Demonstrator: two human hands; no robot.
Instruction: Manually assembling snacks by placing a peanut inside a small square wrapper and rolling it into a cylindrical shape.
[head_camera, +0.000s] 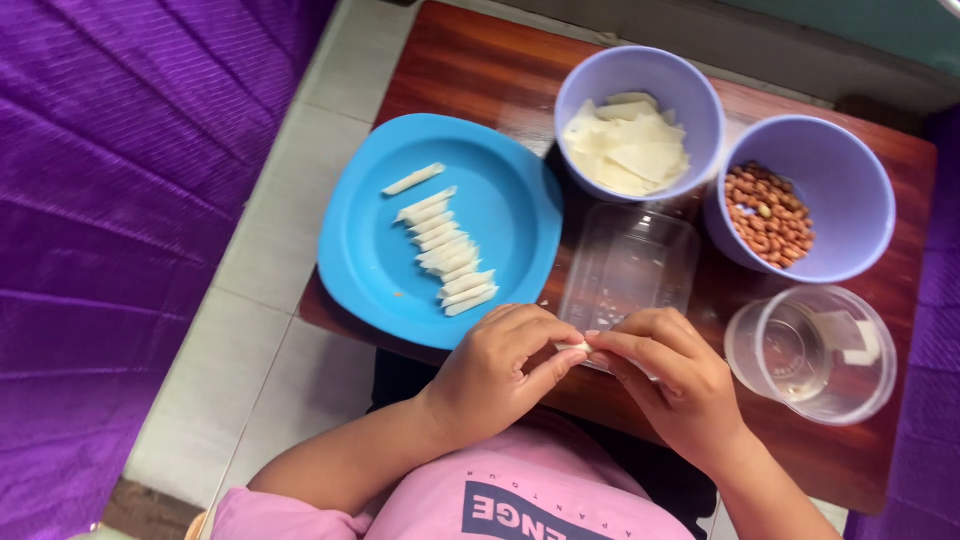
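My left hand (500, 365) and my right hand (665, 375) meet at the table's near edge, both pinching one small white roll of dough wrapper (574, 347) between the fingertips. Just beyond the left hand lies a blue plate (370, 260) with a row of several finished white rolls (450, 255) and one roll apart at its far side. A purple bowl (700, 100) holds flat white wrapper sheets (628, 150). A second purple bowl (860, 190) to its right holds peanuts (768, 215).
A clear plastic tray (628, 262) lies on the dark wooden table (470, 70) between the bowls and my hands. A clear round container (815, 352) with a little liquid stands right of my right hand. Purple fabric (130, 200) covers the left; pale floor tiles show beside it.
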